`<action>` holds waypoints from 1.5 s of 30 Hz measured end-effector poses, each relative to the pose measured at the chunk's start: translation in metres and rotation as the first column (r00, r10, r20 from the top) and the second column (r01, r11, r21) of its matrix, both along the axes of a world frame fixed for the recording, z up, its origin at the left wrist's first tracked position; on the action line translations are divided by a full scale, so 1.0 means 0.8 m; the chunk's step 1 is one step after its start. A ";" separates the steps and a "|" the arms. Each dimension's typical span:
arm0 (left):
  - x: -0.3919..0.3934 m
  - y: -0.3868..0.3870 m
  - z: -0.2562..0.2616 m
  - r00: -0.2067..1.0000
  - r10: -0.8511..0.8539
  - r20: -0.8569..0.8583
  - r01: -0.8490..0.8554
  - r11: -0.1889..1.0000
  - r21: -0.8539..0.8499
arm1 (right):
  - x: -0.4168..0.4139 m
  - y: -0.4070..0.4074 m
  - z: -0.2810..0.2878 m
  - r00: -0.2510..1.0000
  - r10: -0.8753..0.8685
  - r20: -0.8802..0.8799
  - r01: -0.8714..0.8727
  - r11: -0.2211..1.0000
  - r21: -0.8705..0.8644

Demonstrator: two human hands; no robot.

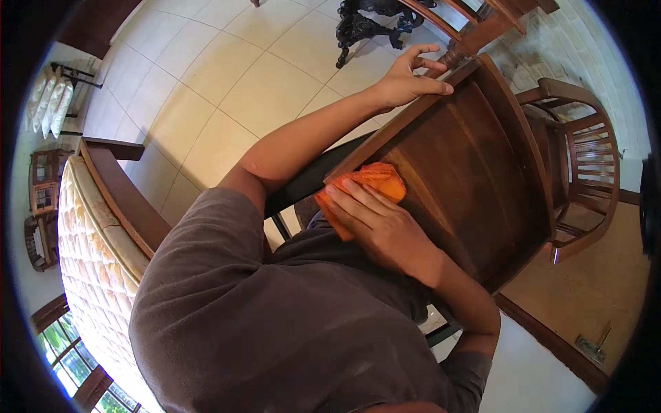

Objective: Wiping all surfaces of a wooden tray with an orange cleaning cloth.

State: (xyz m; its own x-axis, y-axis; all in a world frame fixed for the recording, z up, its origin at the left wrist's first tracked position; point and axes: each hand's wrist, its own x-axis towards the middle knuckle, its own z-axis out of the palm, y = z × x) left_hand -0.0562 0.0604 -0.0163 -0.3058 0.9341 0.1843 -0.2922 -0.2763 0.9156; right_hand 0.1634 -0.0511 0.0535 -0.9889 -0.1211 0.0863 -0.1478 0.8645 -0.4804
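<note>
A dark wooden piece with raised rims (pixel 465 155), like a drawer or shallow tray, lies tilted before me. Under the flattened fingers of my right hand (pixel 384 224), an orange cloth (pixel 390 180) is pressed over its near corner, partly on the inner surface and partly over the edge. My left hand (pixel 421 77) is at the far end of the long rim, thumb against the wood, other fingers apart and bent, with nothing seen in them. A black bar (pixel 299 180) passes beneath the wooden piece.
A slatted wooden chair (pixel 594 170) stands at the right, near a door with a metal handle (pixel 591 348). Wooden railings (pixel 480 33) and an ornate black stand (pixel 361 31) are beyond my left hand. A quilted mattress (pixel 98 248) and wooden frame (pixel 121 191) are at the left.
</note>
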 end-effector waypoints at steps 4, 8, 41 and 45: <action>0.002 -0.003 0.001 1.000 -0.011 -0.006 0.011 0.999 -0.036 | 0.035 -0.007 0.013 0.997 -0.071 0.042 0.070 0.997 0.016; 0.001 -0.005 0.005 0.999 -0.023 -0.041 0.021 0.999 -0.032 | 0.030 -0.010 0.005 0.992 -0.128 -0.011 0.127 0.991 -0.044; 0.017 -0.007 0.031 0.937 0.059 -0.345 -0.095 0.992 -0.088 | -0.012 0.310 0.022 0.838 -0.255 -0.482 0.516 0.656 0.550; 0.015 -0.008 0.031 0.949 0.019 -0.315 -0.071 0.985 -0.154 | 0.021 0.297 0.027 0.828 -0.297 -0.474 0.548 0.607 0.576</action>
